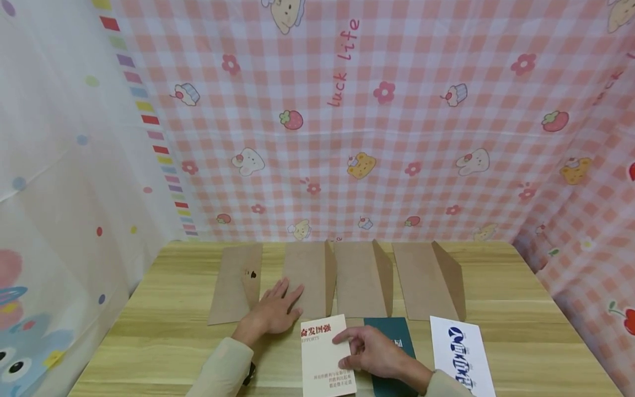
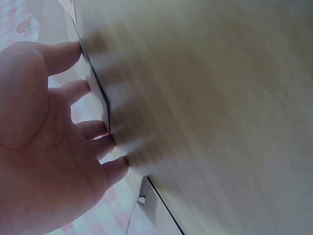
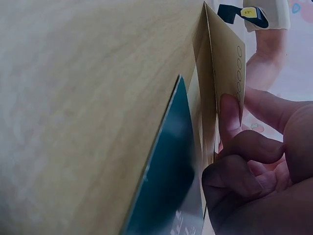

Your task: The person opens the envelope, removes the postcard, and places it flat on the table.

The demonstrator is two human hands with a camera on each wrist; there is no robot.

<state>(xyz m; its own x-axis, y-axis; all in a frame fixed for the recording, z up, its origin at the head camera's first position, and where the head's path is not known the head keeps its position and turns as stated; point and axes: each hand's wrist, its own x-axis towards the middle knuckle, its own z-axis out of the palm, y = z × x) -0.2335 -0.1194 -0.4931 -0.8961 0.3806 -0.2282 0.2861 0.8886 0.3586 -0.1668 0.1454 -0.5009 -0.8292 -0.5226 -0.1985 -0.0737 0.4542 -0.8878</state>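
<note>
My right hand (image 1: pixel 373 353) holds a cream postcard (image 1: pixel 322 366) with red lettering by its right edge. In the right wrist view, a finger lies against the underside of the postcard (image 3: pixel 227 63), which is raised at a tilt over the table. A dark green card (image 1: pixel 389 325) lies partly hidden below that hand. My left hand (image 1: pixel 273 313) rests with spread fingers on the lower left part of a brown envelope (image 1: pixel 307 264), whose flap is unfolded to the right. In the left wrist view, the fingertips of the left hand (image 2: pixel 54 132) touch the envelope's edge.
To the left lies another brown envelope (image 1: pixel 228 281) with a small dark mark on its folded flap. Two more envelopes, one in the middle (image 1: pixel 357 281) and one at right (image 1: pixel 421 281), have flaps out. A white card (image 1: pixel 458 353) with blue print lies front right on the wooden table (image 1: pixel 521 331).
</note>
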